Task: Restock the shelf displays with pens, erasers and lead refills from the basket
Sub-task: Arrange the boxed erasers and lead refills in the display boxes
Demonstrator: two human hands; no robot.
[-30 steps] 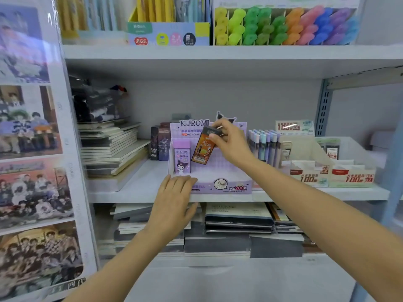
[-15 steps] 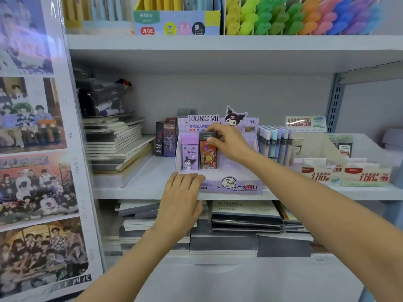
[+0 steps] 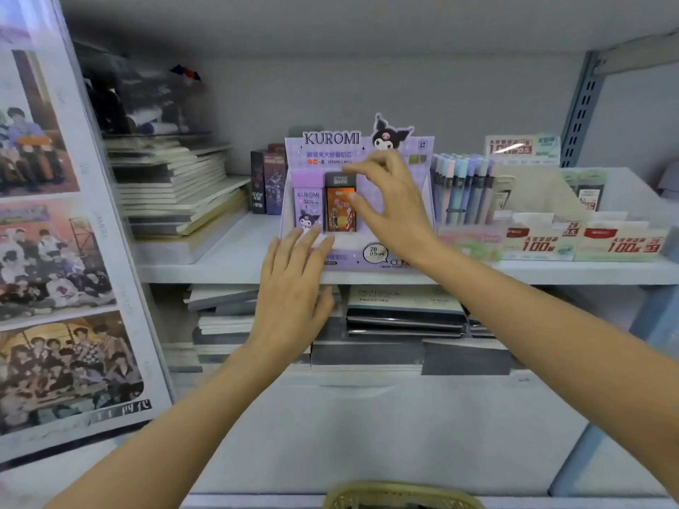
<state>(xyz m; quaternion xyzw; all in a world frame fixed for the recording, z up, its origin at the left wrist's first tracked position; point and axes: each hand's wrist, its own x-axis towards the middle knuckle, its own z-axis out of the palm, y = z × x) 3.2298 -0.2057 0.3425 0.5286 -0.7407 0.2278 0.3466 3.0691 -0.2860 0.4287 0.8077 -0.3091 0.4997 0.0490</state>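
Orange refill pack (image 3: 341,209) upright in Kuromi display (image 3: 330,139). Right hand (image 3: 400,211): fingers loosely spread beside it, gripping nothing; left hand (image 3: 294,288) flat on display's front. Next, judged: seat pack flush, display braced.

The white metal shelf (image 3: 227,266) carries a purple cardboard Kuromi display box (image 3: 330,139) at its middle. At nine o'clock from it stand two dark slim cartons (image 3: 268,185), then a slanted stack of cream-edged notebooks (image 3: 176,189) — at three o'clock, upright pastel pens (image 3: 463,189) and a cream cardboard display tray (image 3: 543,236).
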